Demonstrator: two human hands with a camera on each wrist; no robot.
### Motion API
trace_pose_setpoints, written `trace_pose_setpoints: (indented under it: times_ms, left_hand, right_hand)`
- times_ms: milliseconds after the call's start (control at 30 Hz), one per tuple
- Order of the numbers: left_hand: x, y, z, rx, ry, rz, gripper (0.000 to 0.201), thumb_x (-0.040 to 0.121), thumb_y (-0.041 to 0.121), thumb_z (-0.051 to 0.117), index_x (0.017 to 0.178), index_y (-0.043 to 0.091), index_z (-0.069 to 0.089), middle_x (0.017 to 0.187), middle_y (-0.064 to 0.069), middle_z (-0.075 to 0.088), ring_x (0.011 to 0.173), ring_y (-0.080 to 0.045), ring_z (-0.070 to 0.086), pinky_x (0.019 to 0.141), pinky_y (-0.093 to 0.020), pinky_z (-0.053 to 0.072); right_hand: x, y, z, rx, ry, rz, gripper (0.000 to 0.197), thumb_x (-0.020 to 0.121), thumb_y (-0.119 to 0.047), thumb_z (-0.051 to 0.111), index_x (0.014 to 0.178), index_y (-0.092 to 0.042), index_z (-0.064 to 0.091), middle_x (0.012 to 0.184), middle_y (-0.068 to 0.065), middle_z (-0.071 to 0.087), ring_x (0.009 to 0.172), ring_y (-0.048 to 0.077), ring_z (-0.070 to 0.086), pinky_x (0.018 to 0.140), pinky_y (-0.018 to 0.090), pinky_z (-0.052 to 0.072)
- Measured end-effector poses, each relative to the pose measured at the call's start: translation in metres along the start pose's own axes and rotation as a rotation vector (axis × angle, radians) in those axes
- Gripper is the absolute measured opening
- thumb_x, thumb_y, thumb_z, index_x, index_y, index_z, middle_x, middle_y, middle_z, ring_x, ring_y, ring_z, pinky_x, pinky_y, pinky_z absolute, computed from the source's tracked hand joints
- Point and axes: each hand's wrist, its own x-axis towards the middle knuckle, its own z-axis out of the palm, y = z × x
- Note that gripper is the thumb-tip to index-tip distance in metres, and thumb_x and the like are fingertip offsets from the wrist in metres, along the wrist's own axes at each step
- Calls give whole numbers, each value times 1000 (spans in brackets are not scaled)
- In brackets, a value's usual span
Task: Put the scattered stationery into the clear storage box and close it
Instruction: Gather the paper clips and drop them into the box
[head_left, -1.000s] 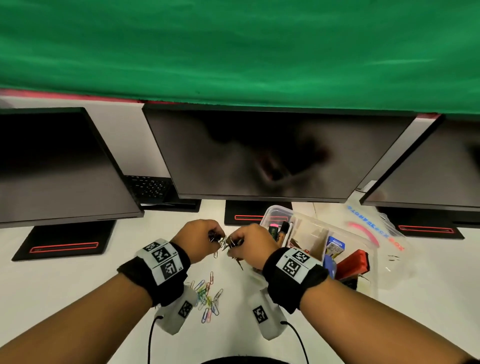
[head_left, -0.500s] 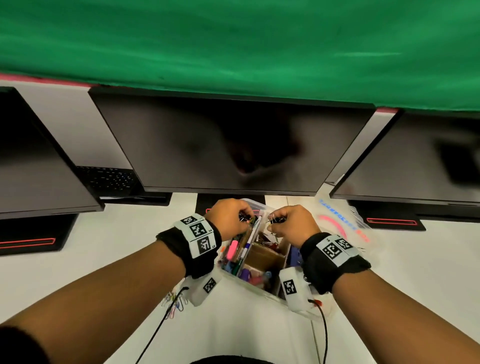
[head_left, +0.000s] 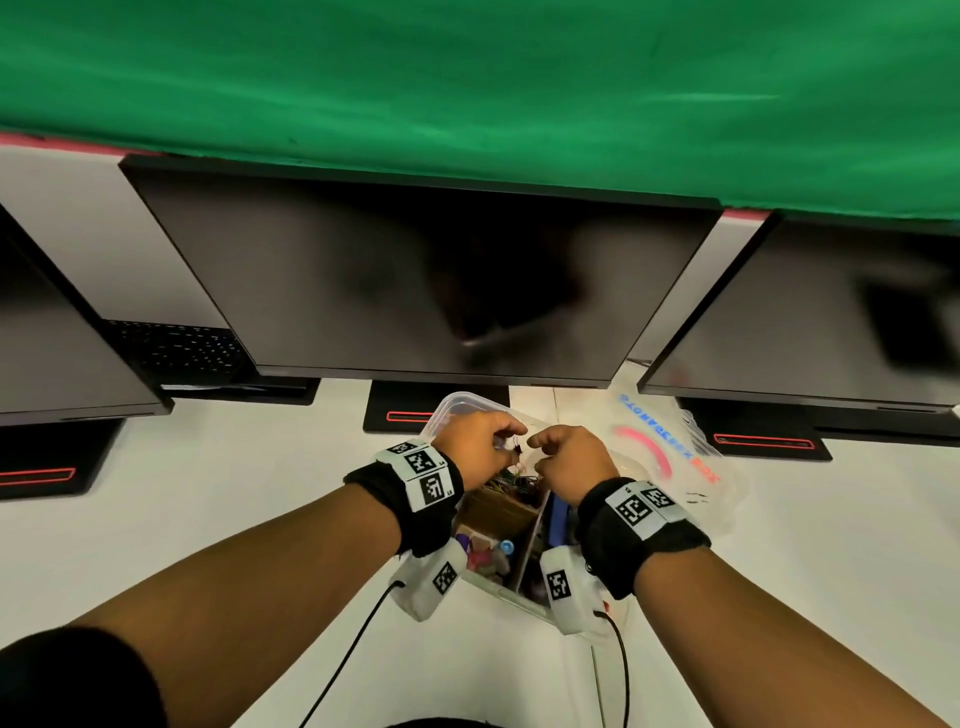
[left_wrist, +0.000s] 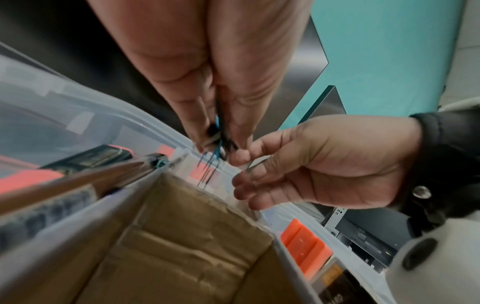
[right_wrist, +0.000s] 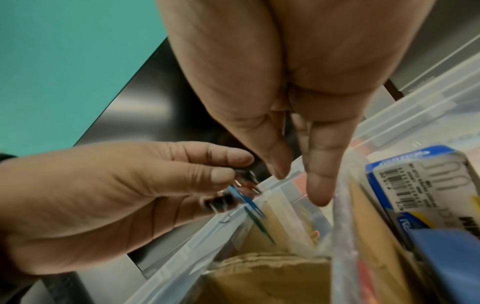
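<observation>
The clear storage box (head_left: 451, 410) stands open on the white desk below the middle monitor, and both hands hover over its far end. My left hand (head_left: 511, 436) pinches a bunch of black binder clips and blue paper clips (left_wrist: 218, 142) between thumb and fingers, and some dangle over the box rim (right_wrist: 249, 202). My right hand (right_wrist: 293, 181) is close beside it, thumb and forefinger apart, nothing between them. Under the hands is a brown cardboard compartment (left_wrist: 194, 236). Inside the box are pens (left_wrist: 78, 179), a blue paper-clip packet (right_wrist: 420, 185) and an orange item (left_wrist: 303, 253).
The box's clear lid (head_left: 670, 457), with pink and blue print, lies on the desk right of the box. Three dark monitors (head_left: 415, 280) on black stands line the back, with a keyboard (head_left: 176, 348) behind at left. Wrist-camera cables (head_left: 343, 660) trail toward me.
Both hands carried clips from the loose pile on the desk over to the box. The right hand's fingers, pinched half a second ago, have parted.
</observation>
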Motion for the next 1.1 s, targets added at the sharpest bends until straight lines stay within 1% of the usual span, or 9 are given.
trace_pose_setpoints:
  times_ms: [133, 300, 433, 567, 700, 833, 900, 1000, 1100]
  left_hand:
    - [-1, -3, -5, -85, 1, 12, 39, 90, -2, 52, 124, 15, 57, 128, -4, 60, 119, -14, 57, 100, -23, 45]
    - [-7, -22, -37, -148, 178, -30, 24, 92, 5, 50, 101, 21, 65, 95, 11, 63, 85, -1, 58, 68, -6, 38]
    - [-21, -54, -62, -88, 198, -70, 27, 89, -1, 49, 100, 15, 67, 98, 2, 67, 87, -8, 58, 71, -7, 40]
    - [-41, -88, -73, -4, 195, -132, 24, 88, 0, 51, 101, 12, 68, 104, -3, 69, 84, -10, 54, 80, -17, 39]
    - [-57, -119, -76, 79, 169, -182, 24, 90, 4, 51, 104, 14, 67, 109, -1, 68, 86, -10, 55, 82, -15, 38]
    - [-71, -154, -76, 228, 39, -280, 25, 91, 15, 53, 115, 20, 61, 123, -1, 60, 110, -17, 57, 95, -22, 41]
    - [-79, -170, -74, 349, -79, -358, 37, 88, 30, 59, 124, 23, 52, 132, -2, 50, 120, -20, 50, 103, -29, 39]
    - [-90, -185, -69, 435, -216, -482, 75, 74, 50, 71, 136, 24, 38, 137, -6, 40, 128, -26, 42, 105, -38, 40]
    - [-102, -194, -61, 455, -314, -541, 99, 61, 55, 79, 141, 24, 30, 136, -7, 37, 128, -28, 41, 103, -42, 42]
  right_hand:
    - [0, 4, -1, 30, -20, 1, 31, 84, 3, 57, 109, -12, 66, 114, 8, 65, 105, 23, 61, 94, 33, 50]
    - [4, -2, -1, -15, 7, -50, 27, 83, 5, 53, 99, -10, 69, 100, 7, 66, 97, 26, 63, 90, 32, 52]
    - [10, -17, 2, -206, 21, -178, 31, 86, 1, 51, 104, -17, 68, 111, 4, 65, 101, 20, 59, 81, 19, 41]
    - [16, -40, 11, -480, -48, -390, 27, 92, -16, 51, 113, -22, 65, 115, 1, 58, 114, 20, 50, 97, 25, 39]
    - [23, -61, 27, -664, -72, -376, 25, 87, -31, 60, 110, -22, 66, 112, 3, 57, 109, 21, 52, 94, 32, 46]
    - [27, -73, 41, -764, -72, -251, 26, 82, -28, 62, 106, -18, 65, 106, 5, 65, 97, 23, 59, 84, 34, 54]
    - [28, -76, 46, -793, -67, -200, 23, 86, -24, 58, 107, -15, 64, 106, 7, 67, 97, 24, 62, 84, 33, 53]
    - [31, -78, 51, -829, -57, -182, 23, 89, -17, 53, 110, -11, 62, 111, 9, 67, 102, 26, 63, 86, 34, 52]
    - [33, -82, 52, -855, -89, -170, 26, 91, -16, 52, 114, -7, 59, 116, 11, 65, 107, 27, 62, 90, 34, 51]
